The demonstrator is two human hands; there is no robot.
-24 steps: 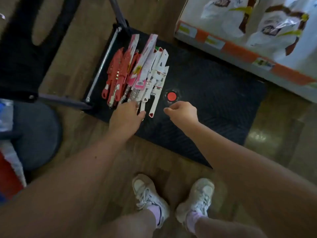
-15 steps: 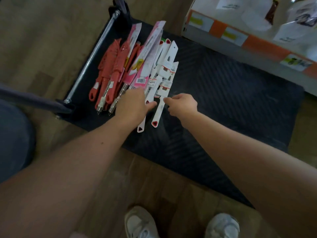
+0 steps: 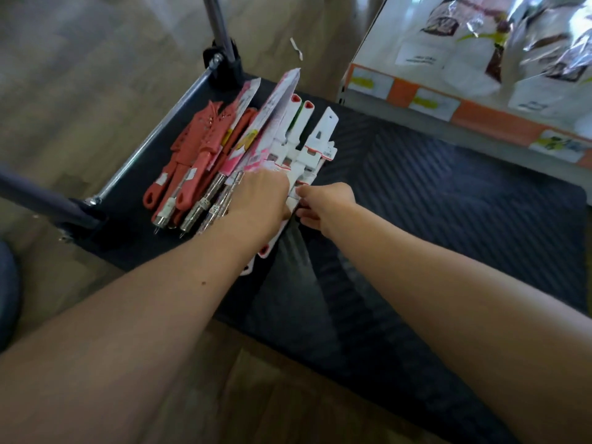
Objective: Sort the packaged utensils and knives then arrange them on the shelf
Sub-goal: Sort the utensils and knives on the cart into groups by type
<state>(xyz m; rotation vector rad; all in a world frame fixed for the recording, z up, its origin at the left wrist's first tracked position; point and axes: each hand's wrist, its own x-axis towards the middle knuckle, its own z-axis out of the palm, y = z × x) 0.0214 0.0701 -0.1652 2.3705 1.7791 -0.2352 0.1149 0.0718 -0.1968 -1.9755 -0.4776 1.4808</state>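
A pile of packaged utensils lies on the black cart platform (image 3: 448,193). Red-handled utensils (image 3: 189,158) lie at the left, pink carded packs (image 3: 266,123) in the middle, white knives (image 3: 315,145) with red tips at the right. My left hand (image 3: 259,200) rests palm down on the pile over the metal-handled pieces and the white knives. My right hand (image 3: 323,203) pinches the handles of the white knives right beside the left hand. The knife handles are partly hidden under both hands.
A shelf edge (image 3: 464,107) with orange and white price labels runs at the upper right, with foil-wrapped goods above it. The cart's metal handle bar (image 3: 153,136) and posts stand at the left. Wooden floor surrounds the cart.
Both hands have moved forward onto the pile. The right hand, which hovered free beside the knives, now pinches the white knife handles. The camera has leaned closer.
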